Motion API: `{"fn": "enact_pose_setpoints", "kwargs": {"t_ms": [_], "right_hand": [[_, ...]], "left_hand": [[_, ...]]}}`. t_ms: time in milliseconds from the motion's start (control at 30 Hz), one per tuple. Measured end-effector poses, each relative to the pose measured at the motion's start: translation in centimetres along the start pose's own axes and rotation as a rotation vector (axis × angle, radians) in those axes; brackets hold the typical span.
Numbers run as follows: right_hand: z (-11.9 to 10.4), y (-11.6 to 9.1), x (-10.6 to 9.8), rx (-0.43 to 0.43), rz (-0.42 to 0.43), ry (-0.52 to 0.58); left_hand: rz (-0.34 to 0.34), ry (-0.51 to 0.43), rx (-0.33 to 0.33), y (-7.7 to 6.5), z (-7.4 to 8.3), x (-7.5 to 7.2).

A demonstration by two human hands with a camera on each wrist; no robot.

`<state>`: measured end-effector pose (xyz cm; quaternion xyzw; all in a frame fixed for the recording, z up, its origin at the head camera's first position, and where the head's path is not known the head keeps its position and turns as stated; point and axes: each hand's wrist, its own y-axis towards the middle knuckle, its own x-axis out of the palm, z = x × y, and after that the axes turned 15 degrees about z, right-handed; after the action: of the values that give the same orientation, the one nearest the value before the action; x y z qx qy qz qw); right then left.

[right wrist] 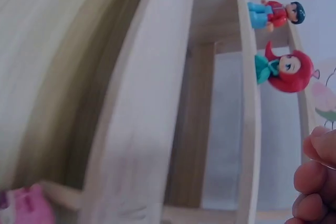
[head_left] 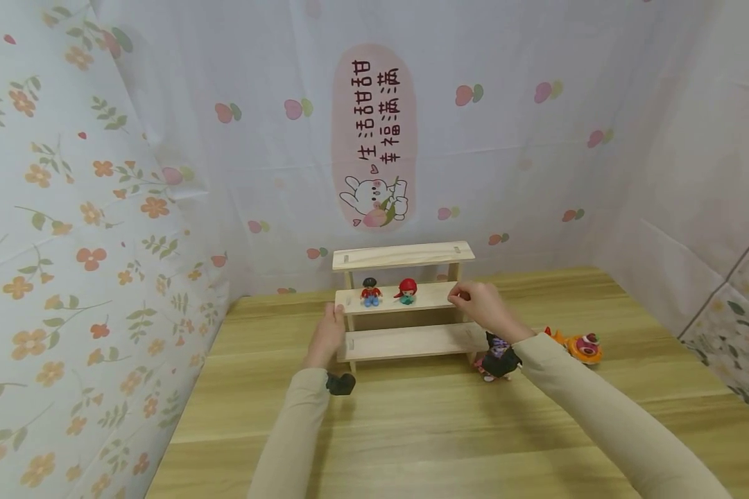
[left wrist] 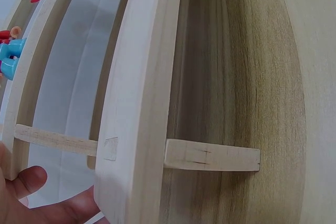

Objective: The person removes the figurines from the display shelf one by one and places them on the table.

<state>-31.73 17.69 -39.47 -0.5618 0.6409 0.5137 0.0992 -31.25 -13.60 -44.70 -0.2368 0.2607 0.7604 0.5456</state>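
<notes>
The table point(head_left: 412, 430) bears a 3-board wooden shelf point(head_left: 406, 342) near its back edge. The left hand point(head_left: 326, 339) grips the shelf's left end; the left wrist view alone shows its digits up close. The right hand point(head_left: 485, 308), curled, fingertips together, nothing visible held, is by the middle board's right end. Only the head view shows the orange toy point(head_left: 584, 356), right of the shelf. The dark-haired figure point(head_left: 370, 293) and red-haired figure point(head_left: 407, 291) sit on the middle board, wood stretching from the latter toward the right hand.

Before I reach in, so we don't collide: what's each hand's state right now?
Left hand: holding the wooden shelf at its left end.
Right hand: closed, fingers curled, nothing visible held.
</notes>
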Motion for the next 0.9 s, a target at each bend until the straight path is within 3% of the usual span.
{"fn": "enact_pose_setpoints", "kwargs": {"t_ms": [167, 533, 700, 900], "right_hand": [[-0.9, 1.6, 1.1, -0.06, 0.057, 0.008], [-1.9, 4.0, 3.0, -0.067, 0.072, 0.013], [-2.2, 5.0, 3.9, -0.071, 0.054, -0.006], [-2.9, 5.7, 4.8, 0.003, -0.029, -0.005]], "left_hand": [[0.004, 0.003, 0.003, -0.1, 0.0, 0.0], [0.01, -0.014, -0.006, -0.2, 0.1, -0.1], [0.019, -0.029, -0.005, 0.0, -0.1, 0.0], [0.008, -0.038, -0.022, 0.3, -0.5, 0.4]]}}
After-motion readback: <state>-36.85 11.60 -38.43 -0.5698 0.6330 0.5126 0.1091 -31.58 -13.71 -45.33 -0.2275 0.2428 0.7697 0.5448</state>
